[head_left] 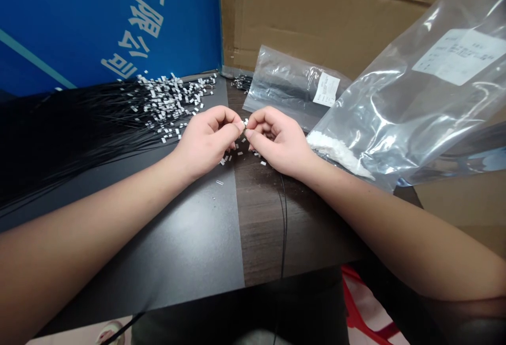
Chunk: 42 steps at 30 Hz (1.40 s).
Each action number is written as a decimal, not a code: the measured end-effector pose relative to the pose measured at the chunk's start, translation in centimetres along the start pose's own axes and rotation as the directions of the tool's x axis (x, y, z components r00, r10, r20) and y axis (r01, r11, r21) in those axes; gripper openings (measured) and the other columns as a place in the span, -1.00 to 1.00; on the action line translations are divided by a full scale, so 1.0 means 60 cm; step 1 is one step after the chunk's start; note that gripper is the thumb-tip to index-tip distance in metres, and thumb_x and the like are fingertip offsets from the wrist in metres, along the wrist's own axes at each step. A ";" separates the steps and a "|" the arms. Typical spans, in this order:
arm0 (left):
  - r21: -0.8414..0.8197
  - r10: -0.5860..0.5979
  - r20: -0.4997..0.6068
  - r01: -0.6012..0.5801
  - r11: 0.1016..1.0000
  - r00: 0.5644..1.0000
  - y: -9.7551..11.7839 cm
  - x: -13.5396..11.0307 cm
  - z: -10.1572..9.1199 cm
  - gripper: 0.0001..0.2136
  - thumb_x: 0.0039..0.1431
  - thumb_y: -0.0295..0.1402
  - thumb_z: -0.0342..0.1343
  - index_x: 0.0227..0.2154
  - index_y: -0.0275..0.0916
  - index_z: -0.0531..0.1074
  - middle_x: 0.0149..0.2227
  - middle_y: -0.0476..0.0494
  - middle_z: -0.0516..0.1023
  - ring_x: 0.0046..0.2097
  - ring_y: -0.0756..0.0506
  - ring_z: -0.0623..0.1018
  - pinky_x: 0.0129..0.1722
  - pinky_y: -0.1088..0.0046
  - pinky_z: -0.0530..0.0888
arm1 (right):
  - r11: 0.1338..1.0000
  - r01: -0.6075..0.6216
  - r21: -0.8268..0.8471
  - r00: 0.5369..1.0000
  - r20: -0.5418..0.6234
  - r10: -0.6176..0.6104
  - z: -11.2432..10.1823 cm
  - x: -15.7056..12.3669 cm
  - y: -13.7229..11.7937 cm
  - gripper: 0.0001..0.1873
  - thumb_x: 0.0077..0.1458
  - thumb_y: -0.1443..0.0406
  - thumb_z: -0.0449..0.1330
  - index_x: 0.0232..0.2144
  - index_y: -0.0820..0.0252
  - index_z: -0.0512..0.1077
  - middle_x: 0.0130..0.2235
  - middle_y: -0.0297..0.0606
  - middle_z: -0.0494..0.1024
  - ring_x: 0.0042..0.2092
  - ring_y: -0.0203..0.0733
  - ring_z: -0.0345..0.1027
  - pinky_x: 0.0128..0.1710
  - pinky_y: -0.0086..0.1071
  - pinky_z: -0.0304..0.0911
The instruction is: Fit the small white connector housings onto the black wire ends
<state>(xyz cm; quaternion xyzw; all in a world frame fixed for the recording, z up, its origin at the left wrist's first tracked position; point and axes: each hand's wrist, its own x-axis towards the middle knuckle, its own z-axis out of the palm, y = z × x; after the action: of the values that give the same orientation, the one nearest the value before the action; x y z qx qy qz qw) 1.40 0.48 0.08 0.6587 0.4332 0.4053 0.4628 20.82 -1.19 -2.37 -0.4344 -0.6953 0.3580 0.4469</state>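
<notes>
My left hand [211,137] is closed, thumb and forefinger pinching a small white piece [242,124] at their tips. Close beside it, my right hand [279,139] is closed in a pinch too, its fingertips almost touching the left ones. From under the right hand a thin black cable [284,213] runs down over the table's front edge; its end is hidden by the fingers. Loose small white pieces [263,163] lie scattered on the wood beneath both hands.
Left lies a big bundle of black cables [79,118] with white-tipped ends [169,100]. A labelled clear bag [290,79] lies behind the hands. Right, a larger plastic bag [395,108] holds many white pieces [340,153]. A blue panel [79,23] and cardboard box [316,13] stand behind.
</notes>
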 end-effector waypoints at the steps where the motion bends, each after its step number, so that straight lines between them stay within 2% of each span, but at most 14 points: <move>1: 0.000 0.001 0.003 -0.001 1.000 1.000 0.000 0.000 0.000 -0.90 0.17 -0.28 0.25 -0.35 -0.17 0.49 -0.49 0.01 0.49 -0.45 -0.05 0.49 -0.44 0.43 0.42 | 1.000 0.000 0.000 1.000 0.000 0.000 0.000 0.000 0.000 -0.92 0.28 0.29 0.27 -0.22 0.05 0.41 -0.40 -0.43 0.48 -0.36 -0.21 0.45 -0.31 -0.29 0.30; 34: 0.002 0.003 0.001 -0.003 1.000 1.000 0.002 0.001 -0.001 -0.89 0.16 -0.27 0.25 -0.35 -0.17 0.49 -0.49 0.01 0.48 -0.45 -0.04 0.47 -0.45 0.43 0.39 | 1.000 0.001 0.016 1.000 -0.008 -0.001 0.000 -0.001 -0.001 -0.94 0.30 0.30 0.26 -0.22 0.05 0.43 -0.39 -0.41 0.49 -0.36 -0.20 0.44 -0.32 -0.28 0.28; 42: 0.040 0.003 0.002 -0.003 0.999 1.000 0.004 0.000 0.000 -0.88 0.20 -0.26 0.24 -0.33 -0.18 0.48 -0.48 0.00 0.49 -0.43 -0.06 0.50 -0.42 0.41 0.44 | 1.000 -0.001 0.008 1.000 -0.015 0.001 -0.001 0.000 0.000 -0.93 0.28 0.28 0.28 -0.22 0.05 0.42 -0.38 -0.41 0.50 -0.34 -0.20 0.45 -0.31 -0.28 0.30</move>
<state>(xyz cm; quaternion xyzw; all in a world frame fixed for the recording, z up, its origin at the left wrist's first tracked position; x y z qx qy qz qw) 1.44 0.44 0.31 0.6688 0.4398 0.3967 0.4493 20.85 -1.17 -2.36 -0.4354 -0.6903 0.3579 0.4536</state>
